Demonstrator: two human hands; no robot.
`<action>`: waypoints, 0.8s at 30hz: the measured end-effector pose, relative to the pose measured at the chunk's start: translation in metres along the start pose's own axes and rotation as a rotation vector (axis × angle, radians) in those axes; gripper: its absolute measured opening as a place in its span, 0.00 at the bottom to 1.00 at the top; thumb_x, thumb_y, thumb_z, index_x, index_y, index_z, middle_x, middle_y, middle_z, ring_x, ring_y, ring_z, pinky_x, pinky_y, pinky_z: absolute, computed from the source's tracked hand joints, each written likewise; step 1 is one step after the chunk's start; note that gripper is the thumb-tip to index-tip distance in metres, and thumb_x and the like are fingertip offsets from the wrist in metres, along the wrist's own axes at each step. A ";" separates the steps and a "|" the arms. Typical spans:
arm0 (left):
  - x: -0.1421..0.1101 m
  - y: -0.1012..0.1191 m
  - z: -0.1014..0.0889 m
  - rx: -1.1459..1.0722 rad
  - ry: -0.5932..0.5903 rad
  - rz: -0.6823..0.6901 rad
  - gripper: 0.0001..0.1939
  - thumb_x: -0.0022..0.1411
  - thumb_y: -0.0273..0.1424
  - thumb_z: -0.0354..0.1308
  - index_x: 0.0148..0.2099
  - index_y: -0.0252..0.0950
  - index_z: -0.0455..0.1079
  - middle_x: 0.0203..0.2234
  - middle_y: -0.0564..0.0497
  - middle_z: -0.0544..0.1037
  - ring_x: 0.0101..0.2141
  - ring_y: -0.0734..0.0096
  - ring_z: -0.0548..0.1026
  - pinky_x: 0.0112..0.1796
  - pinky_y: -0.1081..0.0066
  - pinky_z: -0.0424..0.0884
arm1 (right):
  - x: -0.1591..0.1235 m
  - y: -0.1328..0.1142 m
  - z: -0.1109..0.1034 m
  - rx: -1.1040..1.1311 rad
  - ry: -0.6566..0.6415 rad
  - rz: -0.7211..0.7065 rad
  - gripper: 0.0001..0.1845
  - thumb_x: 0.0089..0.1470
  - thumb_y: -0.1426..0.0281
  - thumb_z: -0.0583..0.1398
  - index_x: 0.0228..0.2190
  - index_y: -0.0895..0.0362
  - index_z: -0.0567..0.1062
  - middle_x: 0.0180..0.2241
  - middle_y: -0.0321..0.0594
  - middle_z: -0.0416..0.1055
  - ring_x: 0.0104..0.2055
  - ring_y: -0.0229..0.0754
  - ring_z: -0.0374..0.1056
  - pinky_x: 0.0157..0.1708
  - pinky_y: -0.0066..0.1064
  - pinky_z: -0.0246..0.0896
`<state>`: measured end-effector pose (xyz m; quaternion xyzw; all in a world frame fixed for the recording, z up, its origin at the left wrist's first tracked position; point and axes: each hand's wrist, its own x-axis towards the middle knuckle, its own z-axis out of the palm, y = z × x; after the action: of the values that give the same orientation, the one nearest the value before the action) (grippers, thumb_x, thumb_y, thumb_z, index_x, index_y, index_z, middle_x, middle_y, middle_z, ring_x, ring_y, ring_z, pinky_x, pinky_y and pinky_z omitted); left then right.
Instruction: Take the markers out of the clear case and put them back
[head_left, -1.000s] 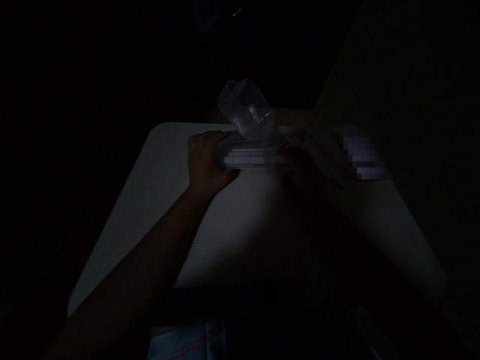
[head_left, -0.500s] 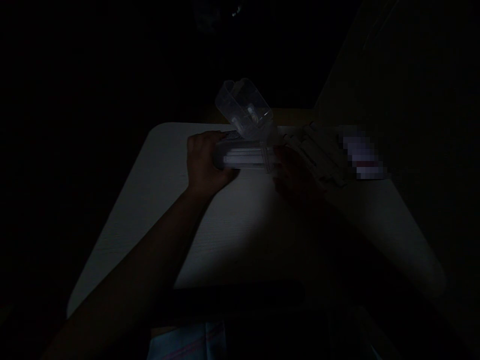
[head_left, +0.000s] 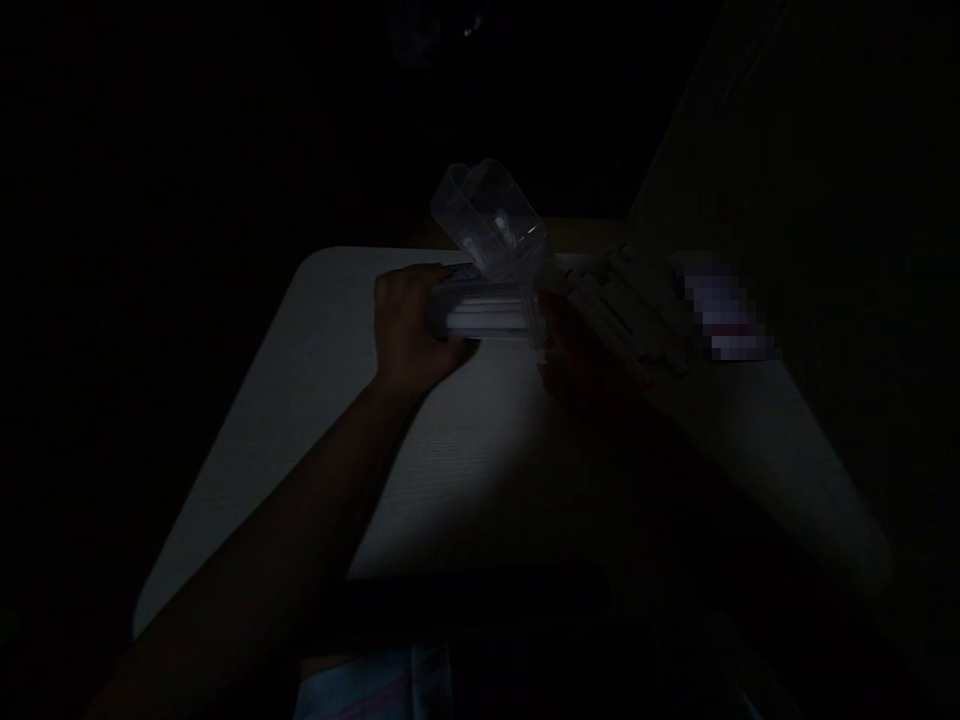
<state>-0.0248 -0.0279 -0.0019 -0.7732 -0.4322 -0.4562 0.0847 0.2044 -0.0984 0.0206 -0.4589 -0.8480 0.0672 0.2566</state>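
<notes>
Item: one clear case [head_left: 535,320], lying lengthwise left to right at the far middle of the pale tabletop [head_left: 300,420], its open end facing right. Contents: several white sticks [head_left: 486,321], pen-like, lying along its length and visible through the wall. Fitting: one clear lid [head_left: 487,220], tilted up and leaning far-left above the case, seemingly joined near the open end. Left hand [head_left: 409,325]: closed around the case's left end, fingers on the far side, thumb on the near. Right hand [head_left: 589,350]: in deep shadow at the open end, fingers and thumb apparently parted; whether it touches the case or has hold of anything cannot be told. Loose stock: a row of pale sticks [head_left: 630,305], lying slantwise just beyond and right of the right hand. Also: one pale oblong item [head_left: 727,310], pixelated, at far right; striped blue cloth [head_left: 375,688] at the near edge. Hazards, by judgement: sticks could slide out rightward if the case tips towards its mouth; the lid could swing down onto the fingers if knocked; a sleeve-side brush could roll the loose row; poor light could cause a missed opening.
</notes>
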 end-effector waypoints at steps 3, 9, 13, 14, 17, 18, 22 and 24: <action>0.000 0.000 0.001 -0.016 0.067 0.064 0.33 0.43 0.41 0.65 0.52 0.39 0.62 0.45 0.44 0.73 0.46 0.52 0.71 0.47 0.53 0.64 | -0.001 0.001 0.001 -0.017 0.052 -0.021 0.37 0.56 0.68 0.49 0.65 0.58 0.46 0.67 0.43 0.46 0.68 0.47 0.43 0.65 0.45 0.46; -0.001 0.000 0.001 0.033 0.033 -0.007 0.36 0.40 0.42 0.66 0.52 0.41 0.61 0.47 0.46 0.72 0.48 0.52 0.69 0.49 0.53 0.63 | 0.000 0.021 0.000 0.000 0.266 0.083 0.30 0.56 0.67 0.49 0.60 0.55 0.57 0.59 0.46 0.61 0.59 0.50 0.59 0.55 0.47 0.60; -0.001 0.001 0.000 0.016 0.023 -0.002 0.36 0.40 0.42 0.66 0.53 0.42 0.60 0.47 0.46 0.72 0.47 0.52 0.69 0.49 0.53 0.63 | 0.003 0.036 -0.005 -0.127 0.168 0.214 0.26 0.55 0.67 0.50 0.55 0.58 0.66 0.53 0.50 0.69 0.53 0.54 0.64 0.52 0.50 0.61; -0.001 0.002 -0.001 0.012 0.021 -0.008 0.36 0.41 0.42 0.66 0.52 0.43 0.60 0.47 0.46 0.72 0.47 0.52 0.69 0.49 0.53 0.63 | 0.004 0.038 -0.005 -0.165 0.096 0.240 0.26 0.55 0.67 0.50 0.54 0.57 0.68 0.51 0.50 0.70 0.51 0.55 0.65 0.50 0.50 0.61; 0.000 0.003 -0.001 0.008 0.008 -0.039 0.35 0.41 0.43 0.65 0.52 0.43 0.60 0.47 0.45 0.72 0.48 0.50 0.69 0.49 0.52 0.62 | 0.005 0.041 -0.004 -0.256 -0.015 0.295 0.24 0.56 0.67 0.51 0.52 0.60 0.70 0.49 0.53 0.71 0.50 0.55 0.66 0.49 0.49 0.61; 0.000 0.003 -0.001 0.010 -0.001 -0.051 0.35 0.41 0.43 0.65 0.52 0.43 0.60 0.47 0.45 0.72 0.48 0.50 0.69 0.49 0.51 0.62 | 0.005 0.040 -0.004 -0.275 -0.008 0.301 0.24 0.56 0.67 0.51 0.53 0.61 0.70 0.50 0.53 0.70 0.50 0.55 0.65 0.50 0.49 0.61; -0.001 0.001 0.000 0.018 -0.022 -0.067 0.35 0.42 0.44 0.64 0.52 0.42 0.60 0.47 0.45 0.71 0.48 0.50 0.68 0.50 0.51 0.61 | 0.004 0.035 -0.002 -0.280 0.002 0.291 0.27 0.55 0.69 0.51 0.56 0.62 0.67 0.53 0.54 0.67 0.54 0.56 0.63 0.54 0.49 0.58; -0.001 0.000 0.001 0.019 -0.023 -0.063 0.36 0.42 0.45 0.64 0.53 0.42 0.60 0.47 0.44 0.71 0.49 0.50 0.68 0.51 0.51 0.60 | 0.004 0.033 -0.004 -0.289 -0.005 0.314 0.27 0.55 0.70 0.52 0.56 0.61 0.67 0.52 0.54 0.68 0.53 0.57 0.63 0.52 0.50 0.59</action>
<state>-0.0242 -0.0281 -0.0030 -0.7634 -0.4618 -0.4458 0.0726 0.2292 -0.0764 0.0136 -0.6173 -0.7675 -0.0151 0.1723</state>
